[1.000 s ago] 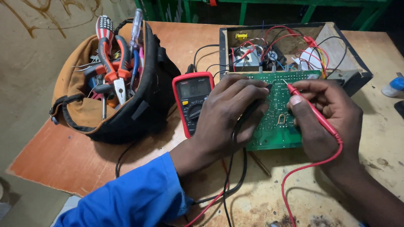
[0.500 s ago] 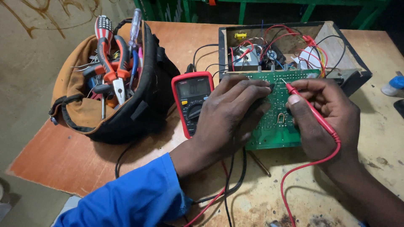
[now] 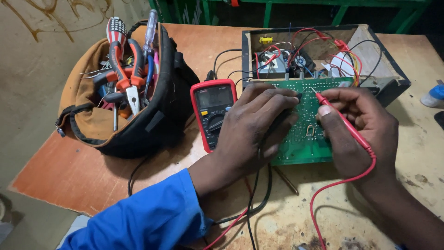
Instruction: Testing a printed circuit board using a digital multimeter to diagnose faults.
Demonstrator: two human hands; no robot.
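While both hands work: they rest on a green board [image 3: 303, 139] near the table's front edge.
Left hand [image 3: 256, 125]: curled over a black probe, tip on the board.
Right hand [image 3: 358, 127]: pinching a red probe [image 3: 342, 121], tip on the board.
Meter [image 3: 213, 111]: red, just left of the left hand.
Tool bag [image 3: 125, 97]: far left, full of tools.
Open box [image 3: 323, 55]: behind the board, full of wires.

My right hand [image 3: 358, 127] pinches a red probe [image 3: 344, 124], tip on the green circuit board [image 3: 307, 134]. My left hand [image 3: 256, 127] presses a black probe [image 3: 282, 118] there; red multimeter [image 3: 213, 111] just left of it.
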